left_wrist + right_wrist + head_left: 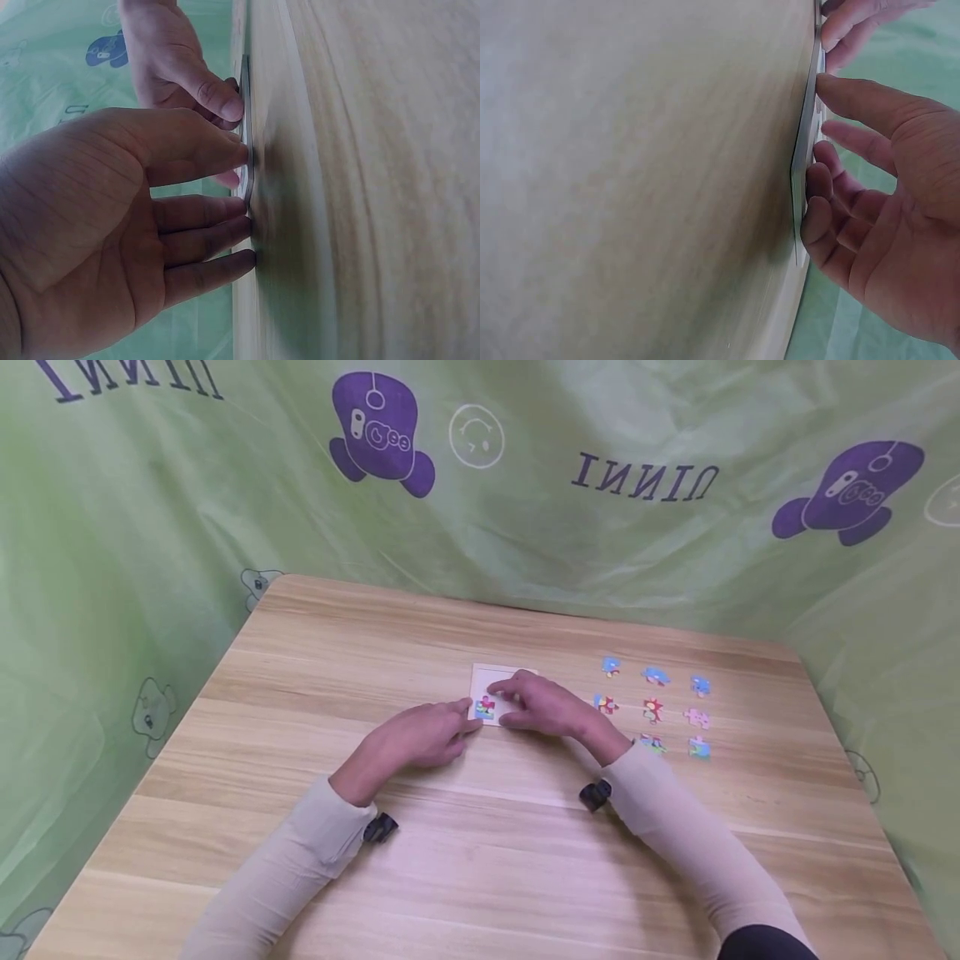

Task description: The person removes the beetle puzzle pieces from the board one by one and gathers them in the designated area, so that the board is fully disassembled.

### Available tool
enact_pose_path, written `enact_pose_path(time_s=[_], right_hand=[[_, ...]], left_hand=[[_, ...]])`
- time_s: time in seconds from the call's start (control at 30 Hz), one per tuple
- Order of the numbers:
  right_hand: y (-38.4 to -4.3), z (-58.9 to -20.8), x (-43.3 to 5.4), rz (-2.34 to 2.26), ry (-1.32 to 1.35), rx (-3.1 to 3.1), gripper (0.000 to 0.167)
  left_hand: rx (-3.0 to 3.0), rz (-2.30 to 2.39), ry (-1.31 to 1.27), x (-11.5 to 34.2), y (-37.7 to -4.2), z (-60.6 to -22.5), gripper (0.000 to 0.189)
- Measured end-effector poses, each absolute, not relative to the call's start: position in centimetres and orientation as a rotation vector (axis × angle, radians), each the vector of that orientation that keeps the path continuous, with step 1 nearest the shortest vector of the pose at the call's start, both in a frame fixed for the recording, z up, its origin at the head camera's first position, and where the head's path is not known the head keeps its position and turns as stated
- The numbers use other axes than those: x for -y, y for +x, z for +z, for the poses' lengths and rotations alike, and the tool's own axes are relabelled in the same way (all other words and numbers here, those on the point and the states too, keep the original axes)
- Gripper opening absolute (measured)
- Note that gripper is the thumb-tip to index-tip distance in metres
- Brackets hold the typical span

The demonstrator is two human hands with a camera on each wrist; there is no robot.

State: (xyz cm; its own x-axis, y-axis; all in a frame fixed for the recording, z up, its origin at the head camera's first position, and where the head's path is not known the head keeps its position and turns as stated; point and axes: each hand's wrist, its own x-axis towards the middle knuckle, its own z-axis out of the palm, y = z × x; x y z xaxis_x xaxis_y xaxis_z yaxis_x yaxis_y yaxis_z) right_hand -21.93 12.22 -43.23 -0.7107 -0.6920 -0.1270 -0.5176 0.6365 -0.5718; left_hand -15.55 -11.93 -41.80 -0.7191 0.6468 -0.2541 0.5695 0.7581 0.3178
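A small square puzzle tray [495,672] with a pale rim lies flat on the table. One jigsaw piece [486,708], red, blue and green, is in its front left corner. My left hand [423,735] touches the tray's front left corner with thumb and forefinger; its other fingers are nearly straight in the left wrist view. Over the tray's right part lies my right hand [551,706]. Its thumb touches the front edge and its forefinger reaches inside, while the remaining fingers bend loosely by the right side [799,225]. I see nothing pinched in either hand.
To the right, several jigsaw pieces [653,711] lie spread in rows on the wooden table [480,877]. The right forearm passes close to the nearest ones. A green printed curtain [525,543] hangs behind the table and along its sides.
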Motion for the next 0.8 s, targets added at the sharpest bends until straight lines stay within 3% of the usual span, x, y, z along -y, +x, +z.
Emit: enact_pose_path(time_s=[0.3, 0.57, 0.8], right_hand=[[-21.85, -43.23, -12.1, -0.766, -0.968, -2.504, 0.04], [-22.01, -43.01, -12.17, -0.727, -1.026, -2.485, 0.05], [-22.08, -42.99, -12.23, -0.714, -1.07, -2.465, 0.046]], left_hand=[[-2.61, 0.325, 0.919, 12.09, -15.64, -41.79, 0.046], [-2.619, 0.361, 0.933, 12.16, -15.78, -42.0, 0.044], [-2.621, 0.379, 0.932, 12.19, -15.76, -42.15, 0.044]])
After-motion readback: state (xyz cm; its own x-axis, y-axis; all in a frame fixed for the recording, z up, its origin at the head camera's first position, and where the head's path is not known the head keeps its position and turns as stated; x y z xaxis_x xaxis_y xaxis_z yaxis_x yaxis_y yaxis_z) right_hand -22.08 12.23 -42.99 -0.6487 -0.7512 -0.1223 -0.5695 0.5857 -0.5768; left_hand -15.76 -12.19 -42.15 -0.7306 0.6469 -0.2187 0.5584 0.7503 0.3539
